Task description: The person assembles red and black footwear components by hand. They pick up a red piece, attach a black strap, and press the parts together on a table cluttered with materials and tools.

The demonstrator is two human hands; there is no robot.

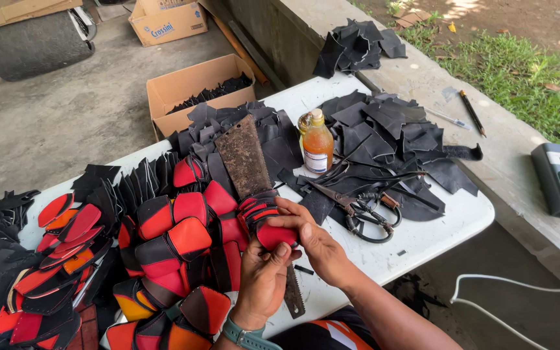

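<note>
Our fingers (284, 249) pinched a red-and-black leather piece (273, 232), left hand (264, 279) below, right hand (312, 241) above, over the white table (422, 236). Bare tabletop lay near the right edge, beside the scissors (364, 210). The rusty saw blade (247, 162) was partly hidden behind our hands.

Bare desk (422, 240) lies right of the hands, hemmed by scissors (358, 207), bottle (317, 144) and red-black pieces (163, 246) left.

place: outdoor craft wkshop | cues: cut leather pcs (384, 129), scissors (358, 207), glue btl (317, 144), table (435, 227)
</note>
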